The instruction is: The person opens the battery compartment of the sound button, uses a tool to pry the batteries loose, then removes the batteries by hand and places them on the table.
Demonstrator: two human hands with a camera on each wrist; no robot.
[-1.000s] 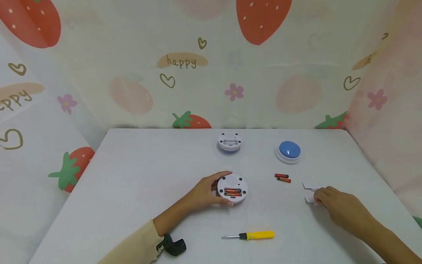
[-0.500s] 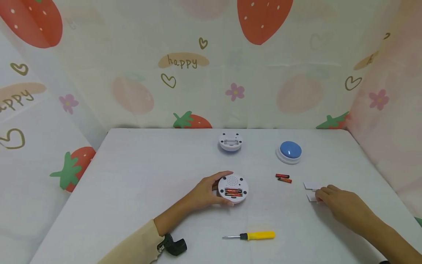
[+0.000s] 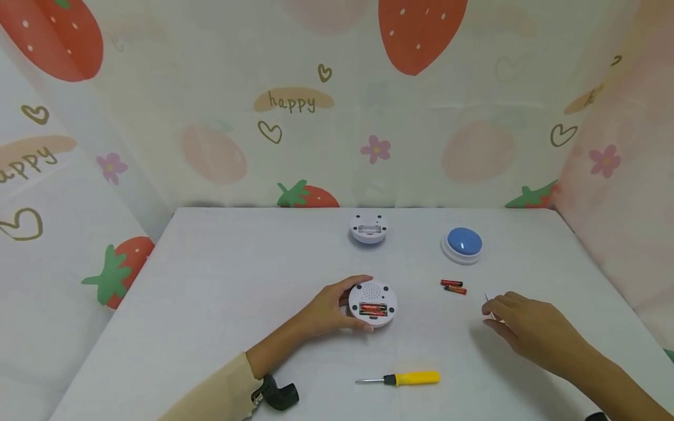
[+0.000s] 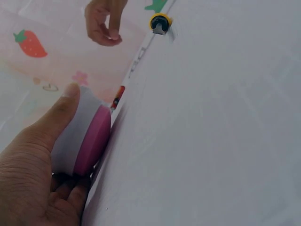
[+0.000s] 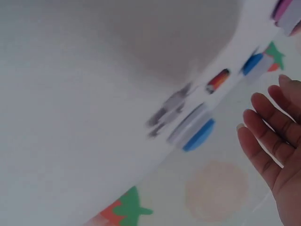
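My left hand (image 3: 327, 309) grips the side of a white round push button (image 3: 371, 290), thumb and fingers around its rim. It lies underside up, with red batteries (image 3: 372, 309) in its uncovered compartment. The left wrist view shows its pink dome (image 4: 94, 141) facing the tabletop. My right hand (image 3: 534, 327) hovers over small white flat pieces (image 3: 487, 298), mostly hidden beneath it in the head view. In the right wrist view those pieces (image 5: 170, 107) lie blurred on the table, apart from the loosely bent fingers (image 5: 265, 155). Nothing shows between these fingers.
Two loose red batteries (image 3: 453, 286) lie right of the held button. Behind them stands a blue-domed button (image 3: 464, 242); another upturned button (image 3: 368, 228) with an uncovered compartment sits at the back. A yellow-handled screwdriver (image 3: 416, 378) lies in front on the white table (image 3: 237, 263).
My right hand has let go of the white piece at its fingertips, lifted and shifted slightly left over the pieces. My left hand keeps its hold on the button.
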